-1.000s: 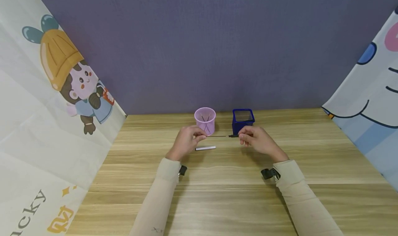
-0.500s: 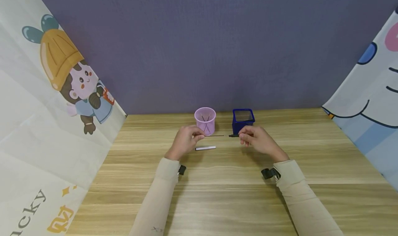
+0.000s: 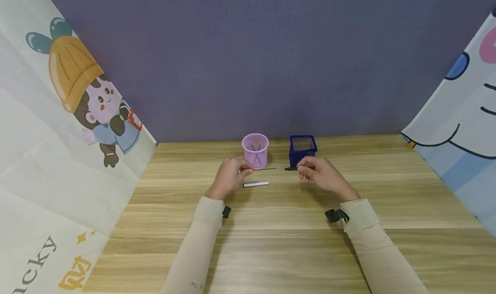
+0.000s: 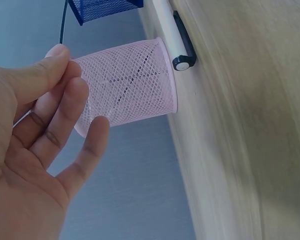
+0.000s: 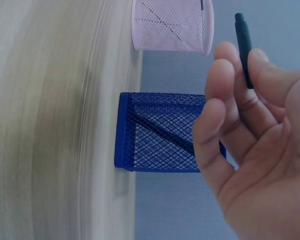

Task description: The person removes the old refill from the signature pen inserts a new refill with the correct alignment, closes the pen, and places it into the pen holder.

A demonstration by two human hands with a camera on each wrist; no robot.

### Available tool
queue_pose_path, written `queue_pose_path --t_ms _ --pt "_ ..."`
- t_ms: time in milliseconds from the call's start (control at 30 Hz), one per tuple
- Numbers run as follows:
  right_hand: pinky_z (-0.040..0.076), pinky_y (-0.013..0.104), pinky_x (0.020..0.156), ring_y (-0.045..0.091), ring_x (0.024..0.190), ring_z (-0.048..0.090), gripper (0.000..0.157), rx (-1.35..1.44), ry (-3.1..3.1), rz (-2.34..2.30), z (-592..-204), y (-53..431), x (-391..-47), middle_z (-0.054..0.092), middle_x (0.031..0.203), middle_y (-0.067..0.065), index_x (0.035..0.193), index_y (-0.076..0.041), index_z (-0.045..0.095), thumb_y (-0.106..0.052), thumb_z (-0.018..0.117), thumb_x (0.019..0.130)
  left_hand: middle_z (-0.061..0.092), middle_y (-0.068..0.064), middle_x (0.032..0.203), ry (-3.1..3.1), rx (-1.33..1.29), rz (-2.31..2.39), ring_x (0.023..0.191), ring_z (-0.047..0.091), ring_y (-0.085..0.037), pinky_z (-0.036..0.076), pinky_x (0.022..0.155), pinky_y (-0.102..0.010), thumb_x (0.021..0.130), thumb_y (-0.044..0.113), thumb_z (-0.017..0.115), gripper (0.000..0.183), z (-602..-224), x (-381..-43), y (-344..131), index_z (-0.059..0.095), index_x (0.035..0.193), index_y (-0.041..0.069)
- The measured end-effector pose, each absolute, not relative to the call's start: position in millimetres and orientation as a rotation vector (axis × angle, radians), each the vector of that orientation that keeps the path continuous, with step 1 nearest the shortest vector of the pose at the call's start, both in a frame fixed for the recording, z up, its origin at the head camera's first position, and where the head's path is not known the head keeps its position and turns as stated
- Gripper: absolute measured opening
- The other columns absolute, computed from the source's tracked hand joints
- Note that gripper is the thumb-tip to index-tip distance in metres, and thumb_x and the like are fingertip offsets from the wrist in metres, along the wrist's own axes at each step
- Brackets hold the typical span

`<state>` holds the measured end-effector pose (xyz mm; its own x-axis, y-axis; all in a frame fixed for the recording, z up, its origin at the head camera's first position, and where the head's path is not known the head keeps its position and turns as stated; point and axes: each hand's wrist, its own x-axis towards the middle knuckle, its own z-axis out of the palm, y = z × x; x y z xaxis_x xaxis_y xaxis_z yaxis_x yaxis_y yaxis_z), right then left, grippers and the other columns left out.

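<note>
Between thumb and fingertips, my left hand (image 3: pixel 232 175) pinches a thin dark pen refill (image 4: pixel 64 22), held level and pointing right in the head view. My right hand (image 3: pixel 317 172) pinches a short black pen barrel (image 5: pixel 244 45) whose stepped, ridged end faces left. A small gap separates the refill's tip from the barrel's end. Behind the left hand stands a pink mesh cup (image 4: pixel 125 82) with thin dark sticks crossed inside. A blue mesh holder (image 5: pixel 162 132), partly covered by the right hand, contains a dark rod lying slantwise.
A white pen (image 3: pixel 255 184) with a black clip lies on the wooden table (image 3: pixel 279 251) in front of the pink cup. Behind the table rises a grey-blue wall panel (image 3: pixel 252 61). Printed cloths hang at the left (image 3: pixel 31 147) and right sides.
My left hand has shifted slightly left with the refill, widening the gap to the barrel, and the refill's tip has tilted up a little. The right hand stays nearly still.
</note>
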<state>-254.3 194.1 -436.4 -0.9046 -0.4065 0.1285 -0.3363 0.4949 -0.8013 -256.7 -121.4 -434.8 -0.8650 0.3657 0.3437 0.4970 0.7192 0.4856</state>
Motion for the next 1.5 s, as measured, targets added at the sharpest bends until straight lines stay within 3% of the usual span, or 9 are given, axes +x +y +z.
queue_pose_path --t_ms 367,733,1200,1400,1500 --pt "0.058 0.034 0.063 0.032 0.072 0.066 0.019 -0.662 2.616 -1.419 -439 192 -255 0.07 0.085 0.013 0.108 0.001 0.067 -0.015 0.057 0.105 0.079 -0.005 0.098 -2.709 -0.676 -0.801 0.08 0.069 -0.015 0.058 0.075 -0.032 0.089 0.011 0.078 0.003 -440 -258 -125 0.081 0.091 0.01" --pt "0.059 0.046 0.068 0.041 0.077 0.067 0.016 -0.665 2.627 -1.394 -435 193 -254 0.07 0.083 0.006 0.103 -0.011 0.069 -0.021 0.057 0.106 0.079 -0.003 0.095 -2.73 -0.658 -0.763 0.085 0.072 -0.017 0.058 0.08 -0.037 0.089 0.015 0.079 0.005 -447 -261 -127 0.081 0.089 0.009" --pt "0.059 0.042 0.066 0.038 0.075 0.067 0.018 -0.688 2.642 -1.376 -437 194 -254 0.07 0.083 0.009 0.104 -0.007 0.069 -0.02 0.057 0.106 0.077 0.0 0.087 -2.848 -0.616 -0.716 0.075 0.067 -0.012 0.057 0.074 -0.03 0.088 0.013 0.08 0.004 -457 -270 -128 0.079 0.084 0.014" --pt "0.058 0.035 0.065 0.028 0.071 0.066 0.018 -0.675 2.649 -1.363 -436 194 -254 0.071 0.084 0.011 0.106 -0.004 0.069 -0.018 0.057 0.105 0.078 0.001 0.091 -2.892 -0.615 -0.664 0.08 0.069 -0.015 0.058 0.078 -0.035 0.087 0.013 0.08 0.003 -459 -271 -130 0.079 0.085 0.015" --pt "0.059 0.039 0.065 0.032 0.072 0.067 0.016 -0.673 2.645 -1.366 -436 194 -253 0.071 0.084 0.009 0.105 -0.006 0.068 -0.018 0.057 0.105 0.079 0.0 0.094 -2.915 -0.606 -0.643 0.084 0.071 -0.018 0.058 0.081 -0.037 0.088 0.014 0.08 0.004 -459 -271 -131 0.079 0.085 0.015"
